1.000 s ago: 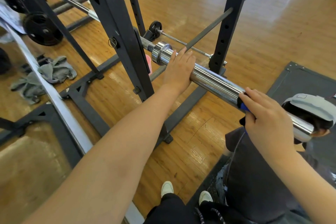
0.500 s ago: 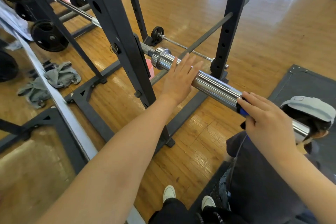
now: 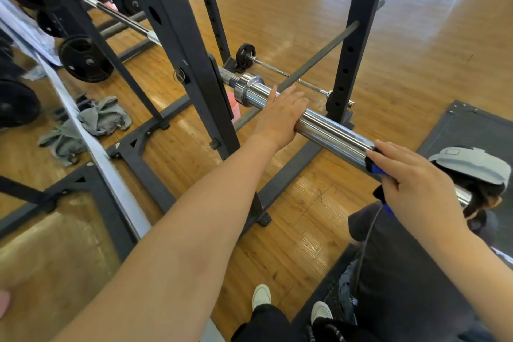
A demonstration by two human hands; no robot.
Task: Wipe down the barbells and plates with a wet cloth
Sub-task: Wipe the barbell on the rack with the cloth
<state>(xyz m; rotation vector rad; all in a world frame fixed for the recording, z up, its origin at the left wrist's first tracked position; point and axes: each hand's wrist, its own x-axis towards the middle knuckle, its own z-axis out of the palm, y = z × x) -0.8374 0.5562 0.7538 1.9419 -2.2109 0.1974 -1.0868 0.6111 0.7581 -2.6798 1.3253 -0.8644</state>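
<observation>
A chrome barbell sleeve lies on the black rack and runs from its collar toward the lower right. My left hand rests on top of the sleeve just past the collar, fingers laid straight over it. Nearer the sleeve's end, my right hand grips a dark cloth with a blue edge against the metal. The bar's shaft continues up left behind the upright.
Black rack uprights stand on either side of the sleeve. A person in a grey cap crouches under the sleeve's end. A small barbell, black plates and grey rags lie on the wooden floor. A mirror edge runs along the left.
Half a second ago my left hand was lifted off the sleeve with fingers spread; now it lies on the sleeve again. My right hand stays on the cloth near the end.
</observation>
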